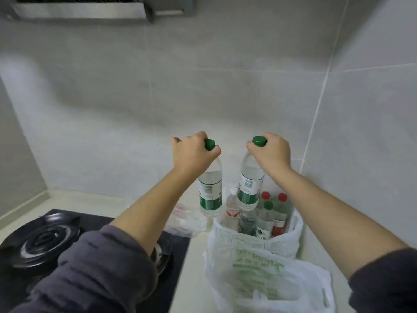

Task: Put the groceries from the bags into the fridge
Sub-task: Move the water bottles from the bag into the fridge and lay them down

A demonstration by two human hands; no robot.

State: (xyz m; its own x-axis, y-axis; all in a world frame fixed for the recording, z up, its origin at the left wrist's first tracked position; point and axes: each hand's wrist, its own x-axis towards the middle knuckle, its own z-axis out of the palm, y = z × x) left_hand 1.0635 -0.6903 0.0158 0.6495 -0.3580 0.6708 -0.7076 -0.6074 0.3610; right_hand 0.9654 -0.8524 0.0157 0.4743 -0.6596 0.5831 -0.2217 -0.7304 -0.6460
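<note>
While left hand (193, 154) grips left bottle (211, 195) neck, right hand (272, 152) right bottle (249, 188), label writing unreadable.

Little can be read. Left bottle (210, 195): green-and-white label with a barcode, digits too small, and red marks at the label edge, illegible. Right bottle (249, 188): same green-and-white label and barcode, fine print unreadable. Green-capped bottle (264, 223) in the white plastic bag (259, 265): dark Chinese characters low on its label, one looks like "山", rest cut off. Small bottle (232, 210), red-and-white label: print blurred. Bag itself: green Chinese print, crumpled, illegible.
</note>
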